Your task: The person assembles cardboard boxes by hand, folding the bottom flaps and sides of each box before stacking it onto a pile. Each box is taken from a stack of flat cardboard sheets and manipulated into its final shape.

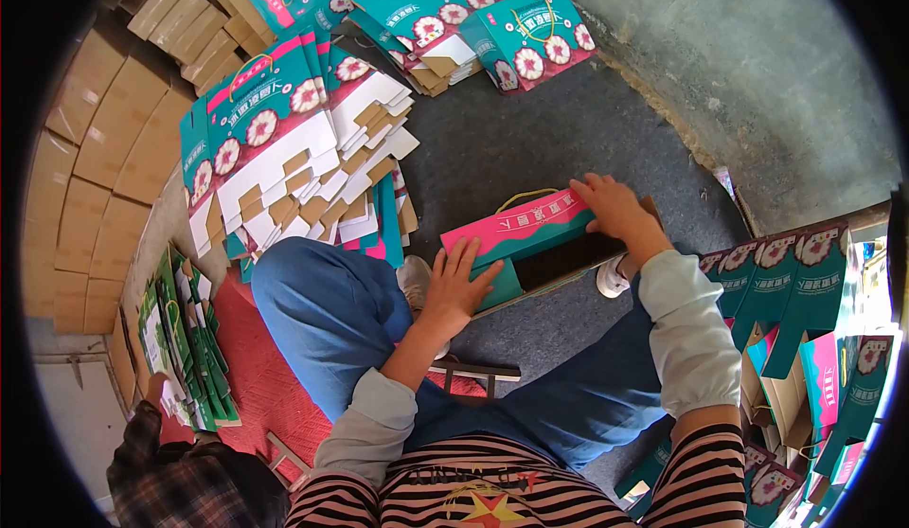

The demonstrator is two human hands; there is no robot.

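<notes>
Pink-and-teal box (530,220) lies open. Left hand (459,291) rests, fingers spread, on its left end; right hand (623,214) curves over its right end, grip unclear

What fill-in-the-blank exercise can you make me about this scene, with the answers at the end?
1. The left hand and right hand touch a box whose lettered strip is ____.
2. The person's trousers are ____.
3. The stacked cartons along the left edge are ____.
4. Black ____ run across the person's shirt.

Missing words: pink; blue; brown; stripes.
</notes>
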